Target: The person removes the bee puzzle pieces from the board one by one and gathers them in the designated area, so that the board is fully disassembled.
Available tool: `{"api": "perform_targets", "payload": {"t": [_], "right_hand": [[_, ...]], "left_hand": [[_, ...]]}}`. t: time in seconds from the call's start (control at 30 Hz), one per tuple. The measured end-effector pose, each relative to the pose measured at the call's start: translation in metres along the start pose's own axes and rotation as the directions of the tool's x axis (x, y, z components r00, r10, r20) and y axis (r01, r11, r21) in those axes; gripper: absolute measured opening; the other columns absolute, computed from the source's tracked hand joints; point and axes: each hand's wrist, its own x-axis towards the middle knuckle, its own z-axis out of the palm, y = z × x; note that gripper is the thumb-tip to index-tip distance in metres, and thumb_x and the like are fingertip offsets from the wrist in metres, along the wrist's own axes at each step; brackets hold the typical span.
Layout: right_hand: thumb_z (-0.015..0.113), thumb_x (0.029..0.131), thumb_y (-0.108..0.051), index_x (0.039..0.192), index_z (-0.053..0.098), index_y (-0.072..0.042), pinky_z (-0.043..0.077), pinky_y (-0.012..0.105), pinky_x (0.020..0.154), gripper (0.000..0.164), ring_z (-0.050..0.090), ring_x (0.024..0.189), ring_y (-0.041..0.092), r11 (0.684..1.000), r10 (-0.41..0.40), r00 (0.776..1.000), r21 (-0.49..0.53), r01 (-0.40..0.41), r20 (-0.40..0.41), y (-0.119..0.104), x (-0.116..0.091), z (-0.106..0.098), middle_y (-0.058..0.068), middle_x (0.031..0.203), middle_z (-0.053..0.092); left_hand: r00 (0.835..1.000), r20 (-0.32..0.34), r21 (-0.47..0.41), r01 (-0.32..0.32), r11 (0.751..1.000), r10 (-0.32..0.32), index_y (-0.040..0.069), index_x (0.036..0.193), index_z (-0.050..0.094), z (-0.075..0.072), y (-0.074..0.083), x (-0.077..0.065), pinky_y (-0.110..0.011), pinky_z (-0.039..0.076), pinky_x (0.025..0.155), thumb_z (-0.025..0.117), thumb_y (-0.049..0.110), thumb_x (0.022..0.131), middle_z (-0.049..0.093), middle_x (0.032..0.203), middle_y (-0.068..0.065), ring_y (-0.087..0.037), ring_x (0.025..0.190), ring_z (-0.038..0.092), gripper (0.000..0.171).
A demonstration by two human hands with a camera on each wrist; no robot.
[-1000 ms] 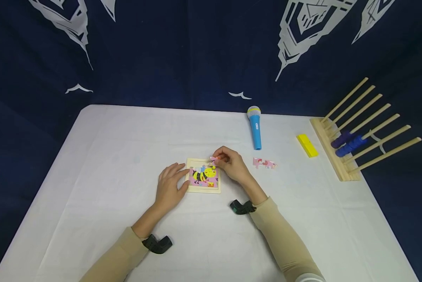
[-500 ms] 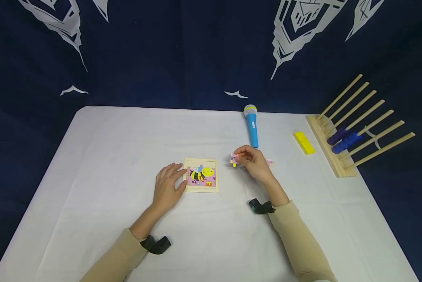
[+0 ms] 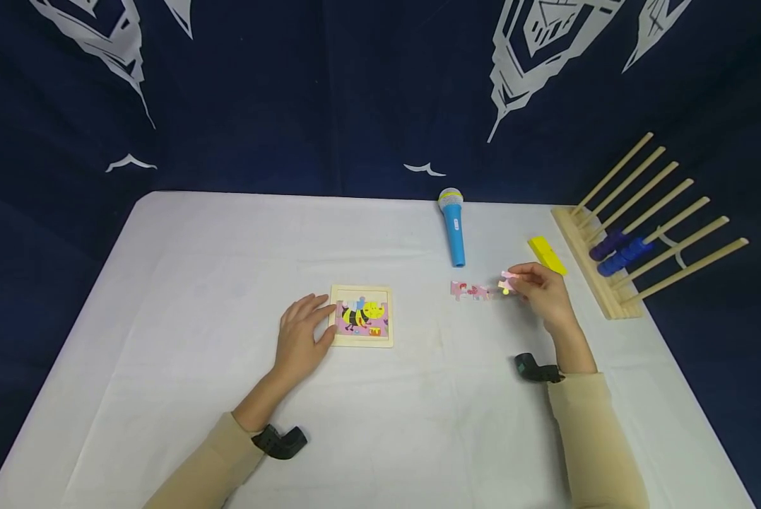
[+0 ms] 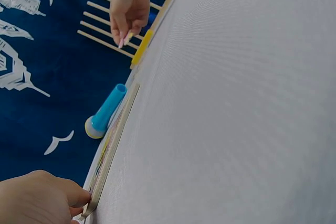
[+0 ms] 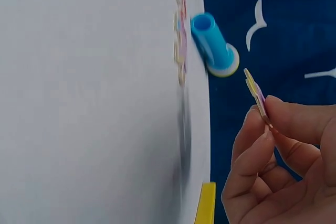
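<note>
My left hand [image 3: 302, 338] lies at the left side of a small wooden puzzle frame [image 3: 362, 342], its thumb and fingers relaxed and touching the edge. Inside the frame is a bee picture [image 3: 357, 318] in yellow, black and pink, with bare wood along its top. Over the table at the right, my right hand [image 3: 547, 295] pinches a pink puzzle piece [image 3: 506, 281] with a yellow knob. The right wrist view shows this piece [image 5: 255, 92] edge-on between thumb and fingertips. Loose pink puzzle pieces [image 3: 470, 290] lie flat to the left of that hand.
A blue toy microphone [image 3: 455, 230] lies behind the loose pieces. Just beyond the right hand is a yellow block [image 3: 545, 253], partly covered by it. A wooden peg rack [image 3: 599, 272] with purple and blue rings stands at the table's right edge.
My right hand has moved right from the puzzle frame, past the loose pieces, with the puzzle piece still pinched. My left hand has stayed at the frame's edge.
</note>
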Motion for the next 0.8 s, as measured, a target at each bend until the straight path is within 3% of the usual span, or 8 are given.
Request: {"api": "perform_targets", "payload": {"t": [0.2,0.47,0.8], "right_hand": [[0.059,0.097,-0.016,0.119,0.058,0.004,0.048,0.018,0.061,0.03,0.052,0.071,0.008,0.997,0.053,0.997,-0.067,-0.05,0.055,0.007,0.005,-0.014,-0.014,0.082,0.055],[0.058,0.097,-0.014,0.119,0.06,0.004,0.047,0.019,0.061,0.028,0.053,0.07,0.008,0.987,0.102,0.981,-0.143,-0.079,0.167,0.014,0.008,-0.01,-0.002,0.084,0.06],[0.059,0.097,-0.012,0.115,0.063,0.003,0.045,0.021,0.061,0.024,0.05,0.072,0.015,0.974,0.086,0.982,-0.22,-0.048,0.166,0.014,0.009,-0.005,0.009,0.087,0.06]], "left_hand": [[1.0,-0.01,-0.005,-0.005,1.0,0.005,0.001,0.121,0.067,0.0,-0.001,0.0,-0.056,0.022,0.115,0.069,0.01,0.087,0.057,0.138,-0.015,-0.034,0.137,0.04,0.035],[1.0,-0.015,-0.003,-0.008,1.0,0.008,0.001,0.12,0.068,0.002,-0.002,0.0,-0.056,0.022,0.115,0.069,0.009,0.086,0.058,0.138,-0.015,-0.034,0.136,0.041,0.034],[1.0,-0.018,-0.007,-0.009,1.0,0.009,0.0,0.119,0.068,0.001,-0.001,-0.001,-0.056,0.022,0.115,0.07,0.009,0.086,0.057,0.138,-0.016,-0.035,0.136,0.041,0.034]]}}
